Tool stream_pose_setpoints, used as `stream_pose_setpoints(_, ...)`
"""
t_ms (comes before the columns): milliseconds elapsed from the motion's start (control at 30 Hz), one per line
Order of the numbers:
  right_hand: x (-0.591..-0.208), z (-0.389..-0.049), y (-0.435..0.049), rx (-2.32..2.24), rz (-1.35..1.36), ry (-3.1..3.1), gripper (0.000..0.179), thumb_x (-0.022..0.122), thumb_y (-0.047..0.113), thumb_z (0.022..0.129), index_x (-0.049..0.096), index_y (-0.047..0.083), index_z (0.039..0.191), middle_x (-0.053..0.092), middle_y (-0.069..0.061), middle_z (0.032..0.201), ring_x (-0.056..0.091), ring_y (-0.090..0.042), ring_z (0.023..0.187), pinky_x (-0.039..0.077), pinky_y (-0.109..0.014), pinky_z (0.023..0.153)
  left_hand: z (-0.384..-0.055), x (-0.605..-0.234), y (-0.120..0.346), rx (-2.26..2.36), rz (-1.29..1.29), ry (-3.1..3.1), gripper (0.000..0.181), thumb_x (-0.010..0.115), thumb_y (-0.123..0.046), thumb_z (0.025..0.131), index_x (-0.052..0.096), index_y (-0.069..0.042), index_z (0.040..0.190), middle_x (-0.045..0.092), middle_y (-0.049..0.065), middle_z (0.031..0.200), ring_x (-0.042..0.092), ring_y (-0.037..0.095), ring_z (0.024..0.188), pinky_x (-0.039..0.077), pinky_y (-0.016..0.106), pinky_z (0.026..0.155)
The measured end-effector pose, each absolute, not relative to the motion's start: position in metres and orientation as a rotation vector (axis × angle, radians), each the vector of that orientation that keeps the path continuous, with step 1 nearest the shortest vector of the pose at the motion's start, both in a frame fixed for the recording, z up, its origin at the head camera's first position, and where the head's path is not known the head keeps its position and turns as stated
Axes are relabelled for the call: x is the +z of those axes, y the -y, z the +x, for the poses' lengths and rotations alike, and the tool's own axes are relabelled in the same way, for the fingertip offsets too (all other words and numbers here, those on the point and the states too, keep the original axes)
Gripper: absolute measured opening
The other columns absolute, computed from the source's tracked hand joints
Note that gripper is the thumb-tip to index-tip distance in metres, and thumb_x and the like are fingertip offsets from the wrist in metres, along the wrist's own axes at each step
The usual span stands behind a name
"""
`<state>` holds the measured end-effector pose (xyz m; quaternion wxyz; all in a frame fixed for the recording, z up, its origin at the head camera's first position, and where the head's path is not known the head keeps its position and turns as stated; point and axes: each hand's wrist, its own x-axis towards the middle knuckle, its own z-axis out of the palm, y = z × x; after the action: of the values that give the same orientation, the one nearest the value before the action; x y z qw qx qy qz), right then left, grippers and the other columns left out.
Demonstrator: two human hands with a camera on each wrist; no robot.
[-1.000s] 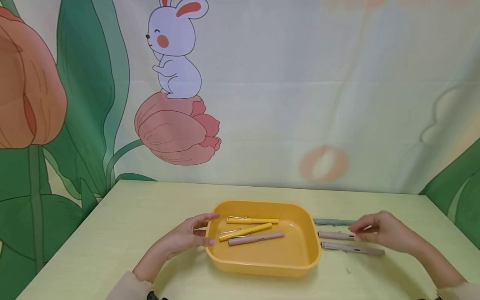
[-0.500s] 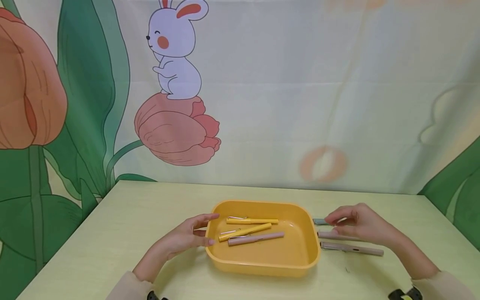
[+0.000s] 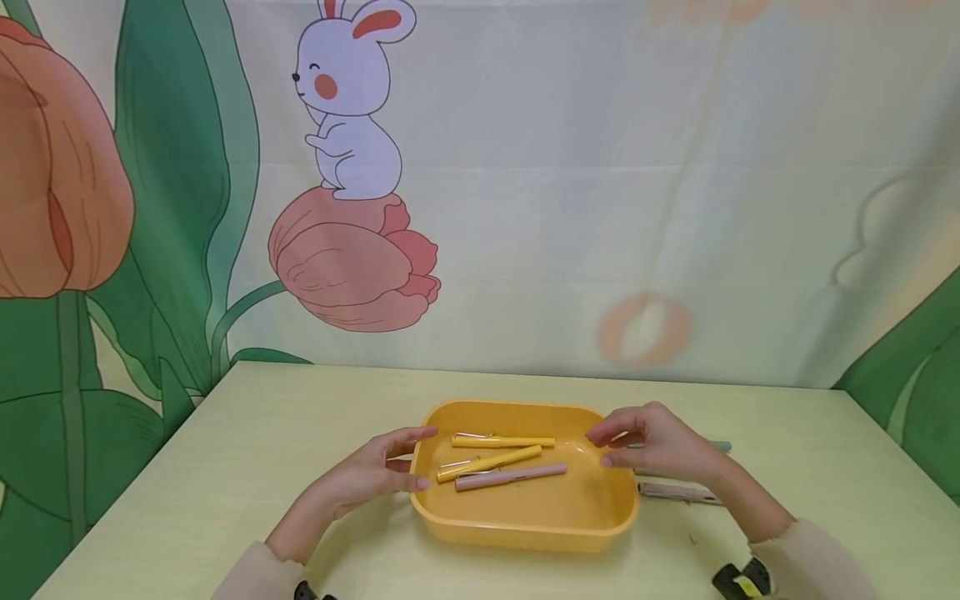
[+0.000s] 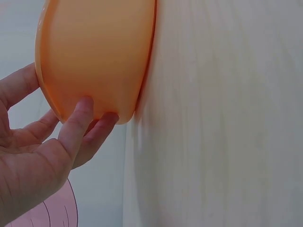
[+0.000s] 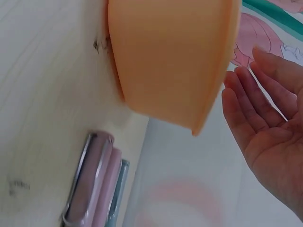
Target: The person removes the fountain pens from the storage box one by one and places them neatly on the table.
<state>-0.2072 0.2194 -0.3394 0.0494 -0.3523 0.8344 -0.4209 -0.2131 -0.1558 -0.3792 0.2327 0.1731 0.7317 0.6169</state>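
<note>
A yellow plastic tray point(image 3: 525, 537) sits on the table, holding two yellow pens point(image 3: 517, 442) and one mauve pen point(image 3: 513, 477). My left hand point(image 3: 372, 468) grips the tray's left end, its fingertips against the outer wall point(image 4: 97, 61) in the left wrist view. Over the tray's right rim is my right hand point(image 3: 663, 442), fingers loosely bent, with nothing between them. Right of the tray lie a teal pen point(image 3: 722, 446), a mauve pen point(image 3: 678, 493) and a pinkish pen point(image 5: 110, 182); in the head view the right hand largely covers the pinkish one.
The pale table point(image 3: 300, 417) ends at a fabric backdrop point(image 3: 525, 208) printed with a rabbit and tulips. A small dark mark point(image 3: 693, 539) shows on the table to the right of the tray.
My right hand has moved left from above the pens to the tray's right rim, bringing nothing along. The left hand has stayed on the tray, and the pens keep their places.
</note>
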Motion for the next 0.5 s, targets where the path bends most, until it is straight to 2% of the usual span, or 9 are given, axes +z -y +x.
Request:
stream_pose_setpoints(167, -0.345, -0.21, -0.203, -1.284, -0.981, -2.516, 0.029, 0.069, 0.011, 0.08, 0.065, -0.003, 0.105, 0.065, -0.017, 0.102, 0.062, -0.029, 0.093, 0.051, -0.034, 0.081, -0.213, -0.379, 0.156, 1.693, 0.483, -2.015, 0.068, 0.066, 0.001, 0.08, 0.031, 0.001, 0.139, 0.033, 0.029, 0.137, 0.049, 0.035, 0.114, 0.049, 0.034, 0.085)
stream_pose_setpoints(300, -0.35, -0.212, -0.192, -1.278, -0.953, -2.497, 0.031, 0.07, 0.009, 0.079, 0.064, -0.006, 0.106, 0.063, -0.022, 0.105, 0.061, -0.029, 0.095, 0.05, -0.036, 0.082, -0.213, -0.38, 0.156, 1.689, 0.484, -2.028, 0.068, 0.066, 0.001, 0.08, 0.031, 0.001, 0.139, 0.033, 0.03, 0.137, 0.048, 0.036, 0.115, 0.049, 0.035, 0.085)
stream_pose_setpoints(500, -0.357, -0.216, -0.177, -1.213, -0.938, -2.515, 0.034, 0.07, 0.009, 0.078, 0.063, -0.007, 0.108, 0.064, -0.02, 0.104, 0.061, -0.028, 0.096, 0.051, -0.034, 0.082, -0.212, -0.379, 0.155, 1.674, 0.466, -2.049, 0.068, 0.067, 0.0, 0.08, 0.032, 0.0, 0.139, 0.033, 0.029, 0.137, 0.05, 0.035, 0.113, 0.049, 0.035, 0.085)
